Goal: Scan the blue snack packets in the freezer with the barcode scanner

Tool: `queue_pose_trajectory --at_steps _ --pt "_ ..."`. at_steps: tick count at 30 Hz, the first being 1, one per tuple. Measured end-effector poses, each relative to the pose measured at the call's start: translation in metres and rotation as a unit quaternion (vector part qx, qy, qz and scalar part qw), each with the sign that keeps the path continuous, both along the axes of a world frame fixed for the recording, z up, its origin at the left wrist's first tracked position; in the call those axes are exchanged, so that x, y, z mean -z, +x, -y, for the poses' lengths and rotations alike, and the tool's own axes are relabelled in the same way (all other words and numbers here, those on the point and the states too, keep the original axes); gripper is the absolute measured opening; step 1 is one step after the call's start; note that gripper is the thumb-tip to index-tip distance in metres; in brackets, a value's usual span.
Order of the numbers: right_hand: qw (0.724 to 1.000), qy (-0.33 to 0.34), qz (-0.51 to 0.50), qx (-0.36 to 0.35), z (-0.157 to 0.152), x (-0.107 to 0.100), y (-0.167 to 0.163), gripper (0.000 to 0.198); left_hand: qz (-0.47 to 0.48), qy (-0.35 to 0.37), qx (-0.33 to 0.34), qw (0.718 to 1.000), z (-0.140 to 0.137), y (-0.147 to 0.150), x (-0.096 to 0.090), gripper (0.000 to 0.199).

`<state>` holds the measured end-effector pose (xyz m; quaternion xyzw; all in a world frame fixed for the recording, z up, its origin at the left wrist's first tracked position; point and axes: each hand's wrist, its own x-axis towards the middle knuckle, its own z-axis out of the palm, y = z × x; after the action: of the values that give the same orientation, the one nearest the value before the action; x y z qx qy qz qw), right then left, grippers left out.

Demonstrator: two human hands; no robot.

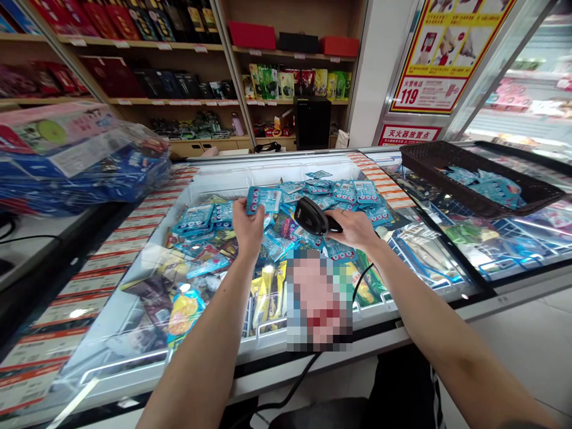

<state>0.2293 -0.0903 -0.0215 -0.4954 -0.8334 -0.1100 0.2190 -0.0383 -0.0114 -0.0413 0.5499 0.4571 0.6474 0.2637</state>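
Note:
Between the thumb and fingers of my left hand (248,229) is a small blue packet (269,199), its barcode side turned up. My right hand (355,228) is closed around the handle of a black barcode scanner (311,215), whose head points left toward that packet, a short gap apart. A black cable (361,280) hangs from the scanner and runs down past the freezer's front edge. Many similar blue packets (346,190) lie in loose piles on the freezer's glass top (214,333), around and beyond both hands.
Below the glass are bagged frozen goods (185,313). A dark brown basket (482,199) with more blue packets stands at the right. Plastic-wrapped boxes (75,161) sit at the left. Price-label strips (84,280) run along the freezer. Stocked shelves (179,44) line the back.

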Motion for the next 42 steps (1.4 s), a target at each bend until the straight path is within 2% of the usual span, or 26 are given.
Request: queue_pose_trajectory --at_steps 4,7,10,12,14,16,17,19,20,23,26,33,37,42 --pt "0.999 0.010 -0.001 0.031 0.000 0.001 0.004 0.044 -0.082 0.025 -0.159 0.984 0.003 -0.012 -0.003 0.038" --pt "0.998 0.017 -0.005 0.056 -0.001 0.001 0.007 0.042 -0.151 0.031 -0.232 0.960 0.003 -0.023 -0.007 0.036" --pt "0.997 0.022 -0.013 0.073 -0.001 0.002 0.009 0.041 -0.200 0.007 -0.333 0.921 0.007 -0.028 -0.012 0.050" --pt "0.997 0.023 -0.015 0.077 -0.001 0.001 0.009 0.041 -0.233 -0.006 -0.370 0.899 0.011 -0.025 -0.017 0.058" --pt "0.996 0.023 -0.012 0.080 0.000 0.001 0.008 0.039 -0.281 -0.001 -0.324 0.903 0.016 -0.016 -0.022 0.053" --pt "0.996 0.021 -0.010 0.083 0.000 0.000 0.008 0.039 -0.347 -0.020 -0.205 0.915 0.021 -0.003 -0.025 0.041" --pt "0.996 0.020 -0.010 0.083 0.001 0.000 0.007 0.039 -0.382 -0.039 -0.149 0.911 0.024 0.004 -0.026 0.040" --pt "0.996 0.020 -0.012 0.082 0.002 -0.001 0.007 0.039 -0.455 -0.087 -0.055 0.885 0.029 0.018 -0.027 0.046" --pt "0.996 0.021 -0.013 0.080 0.002 -0.001 0.006 0.040 -0.479 -0.106 -0.035 0.871 0.032 0.024 -0.026 0.051" --pt "0.997 0.023 -0.015 0.071 0.004 -0.002 0.006 0.040 -0.520 -0.133 -0.005 0.844 0.039 0.037 -0.024 0.064" --pt "0.998 0.022 -0.016 0.063 0.004 -0.002 0.005 0.040 -0.535 -0.134 0.008 0.834 0.041 0.042 -0.021 0.071" --pt "0.999 0.029 -0.023 0.041 0.001 0.003 0.007 0.041 -0.524 -0.172 0.067 0.831 0.031 0.034 -0.024 0.061" --pt "0.998 0.033 -0.021 0.043 0.001 0.004 0.007 0.042 -0.485 -0.192 0.098 0.847 0.027 0.025 -0.029 0.056" --pt "0.998 0.037 -0.021 0.046 0.000 0.005 0.008 0.041 -0.332 -0.213 0.145 0.908 0.021 0.006 -0.028 0.058"
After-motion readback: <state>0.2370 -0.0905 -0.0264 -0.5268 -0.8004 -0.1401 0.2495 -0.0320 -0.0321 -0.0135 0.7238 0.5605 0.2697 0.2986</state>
